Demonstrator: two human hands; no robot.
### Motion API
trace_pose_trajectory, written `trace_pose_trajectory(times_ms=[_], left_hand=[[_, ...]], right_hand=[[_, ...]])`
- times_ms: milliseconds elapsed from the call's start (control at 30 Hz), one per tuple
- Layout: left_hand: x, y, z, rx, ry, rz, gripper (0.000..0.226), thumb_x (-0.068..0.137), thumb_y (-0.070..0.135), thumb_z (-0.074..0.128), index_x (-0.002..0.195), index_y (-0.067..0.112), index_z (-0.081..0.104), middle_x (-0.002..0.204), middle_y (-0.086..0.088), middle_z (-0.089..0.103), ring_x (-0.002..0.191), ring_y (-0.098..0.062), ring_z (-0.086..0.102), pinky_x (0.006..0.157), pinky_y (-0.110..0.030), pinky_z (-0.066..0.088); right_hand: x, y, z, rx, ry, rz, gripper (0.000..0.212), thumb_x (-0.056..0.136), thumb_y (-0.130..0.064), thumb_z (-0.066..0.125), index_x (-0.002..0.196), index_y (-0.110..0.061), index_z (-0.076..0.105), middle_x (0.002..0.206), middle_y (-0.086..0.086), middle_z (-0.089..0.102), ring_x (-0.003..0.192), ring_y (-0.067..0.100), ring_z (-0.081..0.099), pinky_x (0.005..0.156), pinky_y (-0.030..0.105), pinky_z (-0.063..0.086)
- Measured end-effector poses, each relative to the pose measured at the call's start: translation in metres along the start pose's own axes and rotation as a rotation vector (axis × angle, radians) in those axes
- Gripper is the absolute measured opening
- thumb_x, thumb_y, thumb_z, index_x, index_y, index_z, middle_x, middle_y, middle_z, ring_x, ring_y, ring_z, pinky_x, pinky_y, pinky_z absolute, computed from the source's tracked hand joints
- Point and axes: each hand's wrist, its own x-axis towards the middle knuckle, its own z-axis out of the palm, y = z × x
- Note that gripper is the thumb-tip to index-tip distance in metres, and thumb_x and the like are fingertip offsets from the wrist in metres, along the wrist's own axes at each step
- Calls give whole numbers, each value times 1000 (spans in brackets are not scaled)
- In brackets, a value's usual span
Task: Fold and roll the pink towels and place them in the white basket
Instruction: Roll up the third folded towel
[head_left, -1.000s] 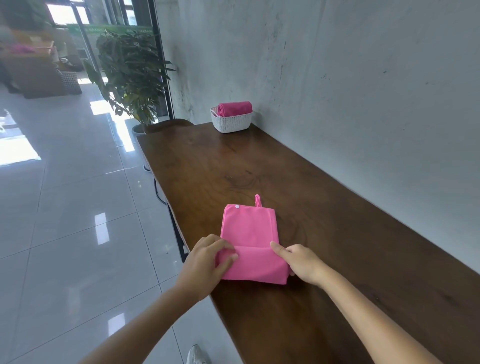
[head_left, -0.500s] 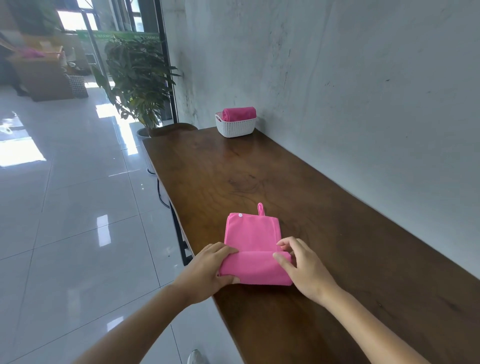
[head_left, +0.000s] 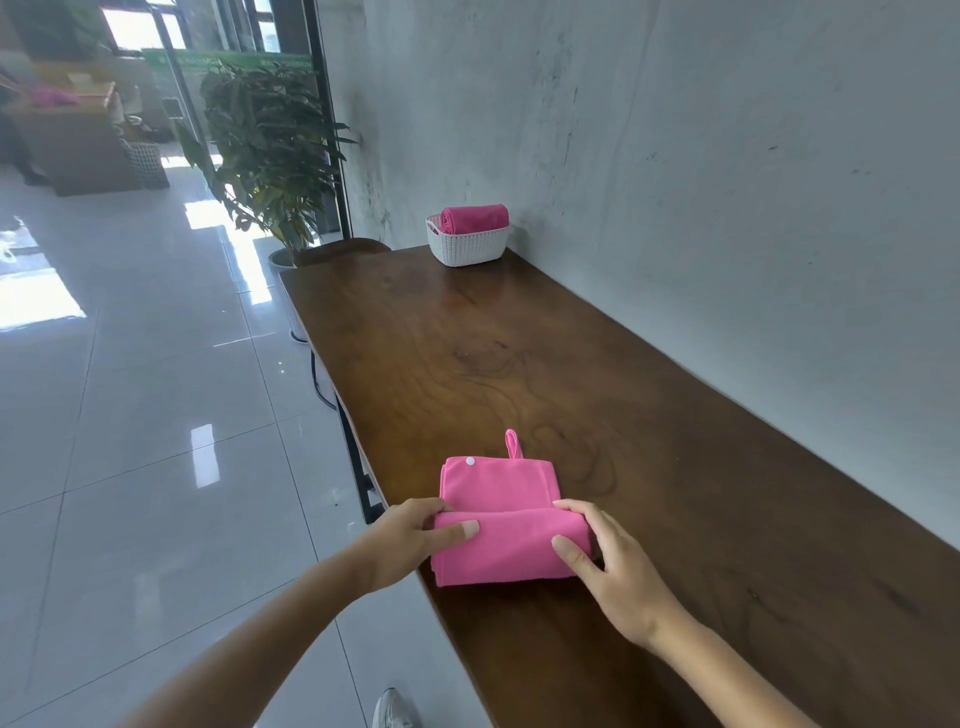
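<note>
A folded pink towel (head_left: 501, 512) lies near the front left edge of the brown wooden table (head_left: 649, 415), its near end rolled into a thick tube. Its hanging loop and a white snap point away from me. My left hand (head_left: 410, 543) grips the roll's left end, thumb on top. My right hand (head_left: 610, 564) grips the right end, fingers curled over it. At the far end of the table stands the white basket (head_left: 467, 244) with one rolled pink towel (head_left: 475, 218) inside.
A grey wall runs along the table's right side. To the left the table edge drops to a glossy tiled floor. A potted plant (head_left: 270, 150) stands beyond the far left corner. My shoe (head_left: 392, 709) shows below.
The near end of the towel has been rolled further away from me, so the roll is thicker and the flat part shorter. Both hands moved forward with it.
</note>
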Motion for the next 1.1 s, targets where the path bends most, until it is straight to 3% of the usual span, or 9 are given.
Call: trace_pose_trajectory(times_ms=[67, 200, 433, 500, 667, 800, 933, 1100], left_hand=[[1, 4, 4, -34, 45, -35, 81, 69, 87, 61, 119, 24, 66, 110, 6, 73, 101, -15, 71, 88, -37, 61], [-3, 16, 15, 144, 270, -7, 48, 94, 62, 52, 124, 26, 59, 116, 9, 60, 100, -11, 62, 74, -21, 57], [-7, 14, 17, 439, 497, 333, 32, 101, 47, 50, 127, 30, 57, 126, 18, 49, 113, -4, 50, 91, -25, 55], [-7, 15, 21, 502, 477, 406, 31, 101, 43, 54, 130, 33, 55, 130, 18, 49, 118, -2, 47, 97, -24, 52], [7, 6, 31, 751, 448, 452, 66, 91, 54, 65, 148, 31, 42, 150, 9, 42, 140, -14, 36, 116, -37, 36], [23, 3, 28, 886, 433, 468, 81, 80, 53, 76, 148, 28, 40, 145, 3, 48, 135, -23, 42, 111, -46, 44], [31, 6, 16, 835, 349, 391, 79, 85, 59, 68, 151, 34, 33, 145, 7, 45, 133, -18, 37, 113, -41, 39], [32, 20, 0, 687, 168, 270, 74, 84, 61, 70, 147, 41, 37, 136, 12, 49, 123, -10, 40, 106, -34, 45]], right_hand=[[5, -1, 2, 82, 14, 34, 59, 82, -86, 43, 129, -52, 47, 131, -22, 54, 117, 2, 56, 90, 25, 57], [18, -9, 3, 134, 28, 119, 49, 91, -72, 45, 123, -38, 56, 125, -12, 56, 110, 3, 57, 74, 16, 54], [49, -5, 3, 93, 21, 241, 70, 85, -80, 37, 125, -26, 58, 120, -5, 56, 105, 9, 59, 72, 20, 51], [60, -2, 3, 58, 35, 280, 72, 87, -81, 35, 125, -25, 58, 119, -4, 58, 103, 11, 60, 70, 23, 51], [76, -4, 5, -23, 125, 336, 65, 91, -78, 36, 109, -21, 60, 105, -2, 63, 91, 16, 62, 62, 29, 49], [74, -10, 7, -31, 248, 244, 51, 93, -70, 44, 109, -24, 58, 108, -7, 60, 98, 13, 61, 64, 24, 48], [63, -6, 7, 39, 254, 68, 56, 90, -67, 52, 133, -30, 50, 126, -7, 52, 109, 8, 57, 67, 17, 50], [39, 2, 3, -84, 211, -93, 60, 84, -74, 55, 133, -41, 46, 129, -18, 44, 115, 3, 52, 80, 17, 56]])
